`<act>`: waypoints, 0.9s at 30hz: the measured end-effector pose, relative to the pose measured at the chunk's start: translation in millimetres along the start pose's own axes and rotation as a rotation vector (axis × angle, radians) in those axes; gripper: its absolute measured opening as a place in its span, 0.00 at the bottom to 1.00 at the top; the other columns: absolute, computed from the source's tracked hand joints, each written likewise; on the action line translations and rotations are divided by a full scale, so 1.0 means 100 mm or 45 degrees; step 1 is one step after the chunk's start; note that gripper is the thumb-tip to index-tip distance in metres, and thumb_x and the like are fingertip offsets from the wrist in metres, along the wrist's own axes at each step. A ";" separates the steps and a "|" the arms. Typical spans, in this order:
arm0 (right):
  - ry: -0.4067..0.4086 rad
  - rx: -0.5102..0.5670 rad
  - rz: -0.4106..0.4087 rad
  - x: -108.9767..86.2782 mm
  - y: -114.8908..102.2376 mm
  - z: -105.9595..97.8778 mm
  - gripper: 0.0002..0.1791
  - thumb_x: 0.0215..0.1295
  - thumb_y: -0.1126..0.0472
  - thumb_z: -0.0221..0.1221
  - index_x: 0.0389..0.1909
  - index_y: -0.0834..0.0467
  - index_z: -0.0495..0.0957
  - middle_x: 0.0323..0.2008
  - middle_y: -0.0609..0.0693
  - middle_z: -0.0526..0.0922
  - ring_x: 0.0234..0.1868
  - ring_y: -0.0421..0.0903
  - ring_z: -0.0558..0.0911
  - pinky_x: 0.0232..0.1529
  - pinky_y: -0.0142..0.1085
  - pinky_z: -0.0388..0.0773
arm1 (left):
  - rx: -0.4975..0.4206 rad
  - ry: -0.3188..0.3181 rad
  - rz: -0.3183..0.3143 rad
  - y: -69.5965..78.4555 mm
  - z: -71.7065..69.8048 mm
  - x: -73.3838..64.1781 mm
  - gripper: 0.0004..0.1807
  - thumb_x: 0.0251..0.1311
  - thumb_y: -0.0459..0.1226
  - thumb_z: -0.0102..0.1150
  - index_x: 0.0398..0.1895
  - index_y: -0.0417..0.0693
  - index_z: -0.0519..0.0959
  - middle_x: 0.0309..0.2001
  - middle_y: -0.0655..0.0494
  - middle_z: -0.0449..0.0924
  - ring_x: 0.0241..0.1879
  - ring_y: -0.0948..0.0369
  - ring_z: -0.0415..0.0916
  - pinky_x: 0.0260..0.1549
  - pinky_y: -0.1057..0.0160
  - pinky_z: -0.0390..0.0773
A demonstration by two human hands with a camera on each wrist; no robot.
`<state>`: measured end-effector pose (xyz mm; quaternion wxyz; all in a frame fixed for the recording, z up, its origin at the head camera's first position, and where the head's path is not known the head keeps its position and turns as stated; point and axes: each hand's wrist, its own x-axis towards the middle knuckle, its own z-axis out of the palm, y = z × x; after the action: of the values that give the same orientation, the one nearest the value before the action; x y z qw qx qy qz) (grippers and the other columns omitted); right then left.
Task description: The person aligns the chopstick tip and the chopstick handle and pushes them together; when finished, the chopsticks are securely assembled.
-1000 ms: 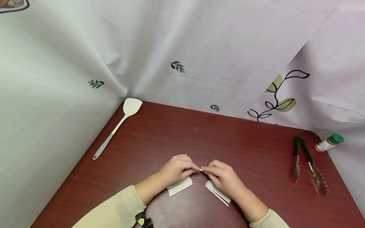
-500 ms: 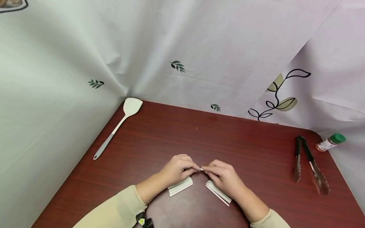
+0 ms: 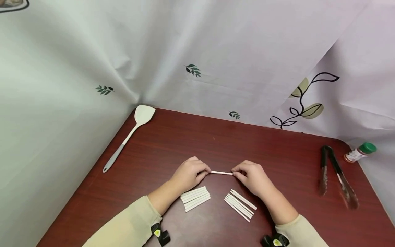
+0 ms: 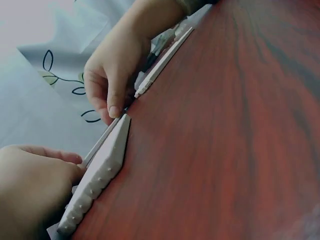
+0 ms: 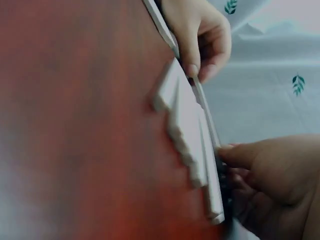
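**White stick (image 3: 221, 173) pinched at both ends by two hands**

On our far left, a pale cloth (image 3: 46, 113) with small leaf prints hangs beside the red-brown tabletop (image 3: 185, 137); it also runs along behind. We see a spatula (image 3: 129, 136) lying near the left edge, its white head toward the back corner and its grey handle pointing toward the front.

Next comes a cream sleeve (image 3: 123, 223), with a small black device (image 3: 160, 234) at its cuff. Beyond the cuff, the left hand (image 3: 189, 173) pinches the left end of the stick between thumb and fingers. Just in front of this hand we find a row of white sticks (image 3: 195, 199) lying side by side.

The held stick lies almost straight across the gap between the hands, behind both groups of loose sticks; we cannot tell whether it touches the tabletop. To the right, a second group of white sticks (image 3: 240, 204) slants the other way, less evenly lined up. Beside it the right hand (image 3: 253, 176) pinches the stick's right end, thumb against fingers.

Farther right, we see tongs (image 3: 335, 164) with black handles and spread metal arms, their tips blurred. Last is a green-capped jar (image 3: 355, 155) at the back right corner.
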<state>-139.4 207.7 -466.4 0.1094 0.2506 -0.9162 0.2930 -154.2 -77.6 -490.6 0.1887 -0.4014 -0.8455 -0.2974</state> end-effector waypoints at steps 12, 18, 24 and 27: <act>-0.348 -0.462 -0.077 0.47 -0.27 -0.05 0.09 0.62 0.68 0.72 0.27 0.54 0.83 0.27 0.46 0.78 0.30 0.48 0.82 0.31 0.40 0.81 | -0.171 -0.341 0.040 -0.21 -0.30 -0.03 0.18 0.60 0.28 0.65 0.51 0.50 0.92 0.42 0.62 0.83 0.44 0.61 0.77 0.47 0.62 0.78; -0.475 -0.436 -0.008 0.80 -0.20 -0.08 0.09 0.60 0.68 0.73 0.23 0.54 0.87 0.24 0.44 0.84 0.28 0.44 0.82 0.31 0.38 0.81 | -0.233 -0.591 0.093 -0.25 -0.45 -0.04 0.26 0.63 0.30 0.65 0.65 0.48 0.85 0.52 0.60 0.79 0.51 0.61 0.72 0.54 0.63 0.75; -0.530 -0.363 -0.070 1.12 -0.13 -0.03 0.08 0.61 0.64 0.75 0.24 0.54 0.89 0.25 0.42 0.86 0.28 0.42 0.81 0.34 0.37 0.81 | -0.146 -0.654 0.088 -0.25 -0.51 -0.03 0.28 0.66 0.39 0.71 0.70 0.51 0.82 0.58 0.60 0.78 0.55 0.58 0.70 0.60 0.56 0.72; -0.512 -0.367 -0.189 1.25 -0.10 0.04 0.03 0.63 0.63 0.74 0.31 0.58 0.92 0.31 0.47 0.89 0.37 0.47 0.87 0.43 0.41 0.85 | -0.088 -0.571 0.042 -0.29 -0.49 -0.04 0.28 0.64 0.45 0.75 0.68 0.54 0.84 0.58 0.60 0.79 0.56 0.56 0.71 0.59 0.51 0.71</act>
<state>-240.5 148.7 -421.1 -0.0192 0.3524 -0.9309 0.0948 -170.8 -127.1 -466.2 -0.0130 -0.4773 -0.8489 -0.2267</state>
